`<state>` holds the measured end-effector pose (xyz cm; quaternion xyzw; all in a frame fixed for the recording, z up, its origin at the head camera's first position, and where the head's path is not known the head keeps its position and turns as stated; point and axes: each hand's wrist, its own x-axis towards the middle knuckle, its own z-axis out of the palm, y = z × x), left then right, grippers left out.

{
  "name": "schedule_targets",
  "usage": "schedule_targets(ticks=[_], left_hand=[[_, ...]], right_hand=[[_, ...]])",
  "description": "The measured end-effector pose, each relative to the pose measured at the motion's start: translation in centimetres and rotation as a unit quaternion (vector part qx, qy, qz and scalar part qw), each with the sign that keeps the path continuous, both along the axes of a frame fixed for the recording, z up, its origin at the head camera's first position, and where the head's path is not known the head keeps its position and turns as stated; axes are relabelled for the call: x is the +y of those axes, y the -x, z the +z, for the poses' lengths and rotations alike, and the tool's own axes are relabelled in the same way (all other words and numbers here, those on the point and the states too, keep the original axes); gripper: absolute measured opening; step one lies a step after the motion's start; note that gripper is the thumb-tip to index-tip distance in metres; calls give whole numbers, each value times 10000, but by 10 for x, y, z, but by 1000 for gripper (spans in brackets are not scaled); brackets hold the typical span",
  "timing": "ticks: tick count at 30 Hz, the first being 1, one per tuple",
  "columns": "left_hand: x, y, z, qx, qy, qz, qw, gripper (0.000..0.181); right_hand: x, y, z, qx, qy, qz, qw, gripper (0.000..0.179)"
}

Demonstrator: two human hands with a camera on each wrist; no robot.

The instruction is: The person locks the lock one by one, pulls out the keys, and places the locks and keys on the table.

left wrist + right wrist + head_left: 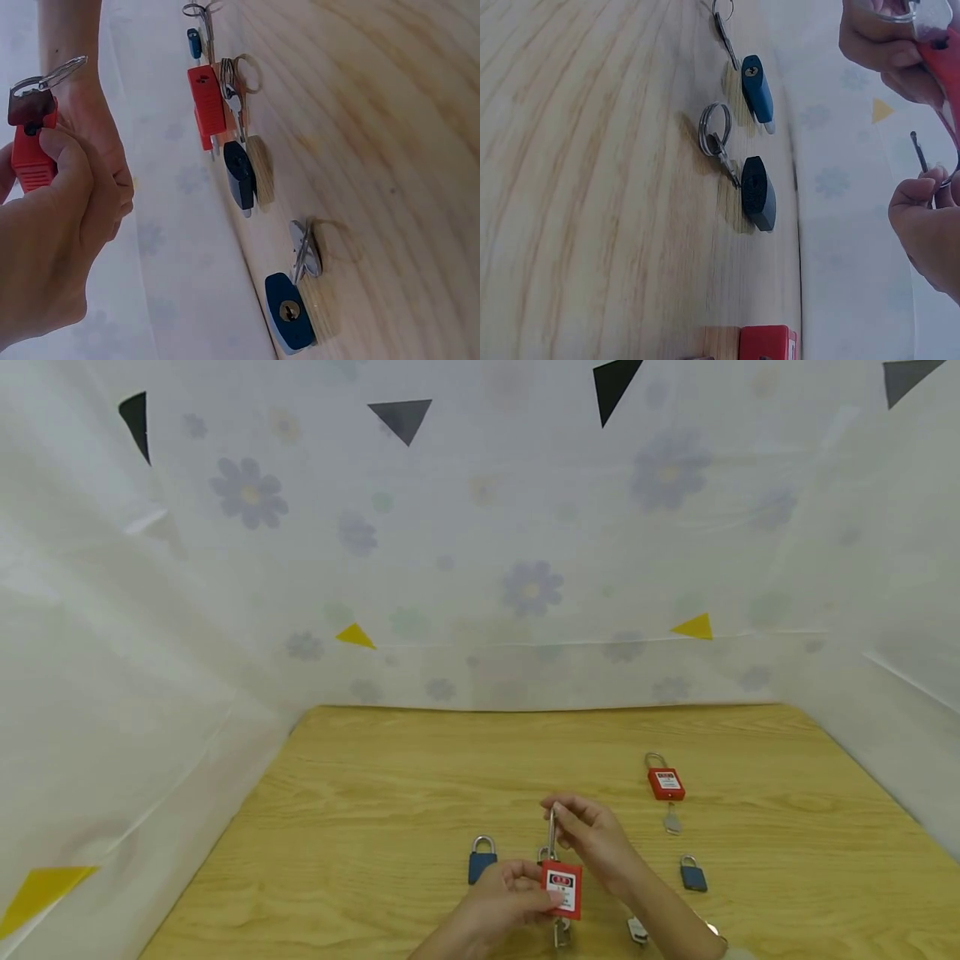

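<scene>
My left hand [501,902] grips the body of a red padlock [572,902], thumb lying over its white label. A key [30,106] with a metal ring sits in the underside of that padlock. Above it, my right hand [596,839] pinches the metal shackle [552,835] between thumb and fingers. One end of the shackle sticks up free of the body in the right wrist view. Just left of the hands, a blue padlock [482,866] lies on the table. A dark padlock [759,195] with a key and ring is partly hidden behind the held one in the head view.
Farther back to the right lies another red padlock [666,785] with its key [672,821]. A small blue padlock [693,877] is nearer, right of my forearm. One more key [637,931] shows beside that forearm. White patterned sheeting [480,527] encloses the wooden table [375,793].
</scene>
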<state>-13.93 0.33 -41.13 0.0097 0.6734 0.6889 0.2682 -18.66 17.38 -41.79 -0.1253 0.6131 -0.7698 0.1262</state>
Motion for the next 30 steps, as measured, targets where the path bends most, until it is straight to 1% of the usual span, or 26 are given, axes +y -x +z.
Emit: schedule_targets(ticks=[4,10,15,21,25,28,30], left_hand=[[1,0,1,43,78,47,9999,19],[3,0,2,106,370,36,9993,21],[3,-2,2,206,294,35,9993,21],[4,-3,0,276,134,-35,9995,22],[4,-3,-1,471,80,-77,9988,26],[3,-5,-1,635,43,-91,9979,29],[4,-5,0,721,-8,-66,9974,30]], right_hand=[[1,-2,3,-134,-104,-228,9996,15],[1,-6,9,-221,-281,-605,9975,17],[-1,-9,12,-292,-447,-970,9938,12],[-2,-11,16,-546,-587,-1504,9854,11],[-3,-12,21,-610,-878,-1802,9778,5],[-3,-14,25,-590,-1159,-1969,9718,11],[-4,-15,29,-592,-1252,-2073,9684,13]])
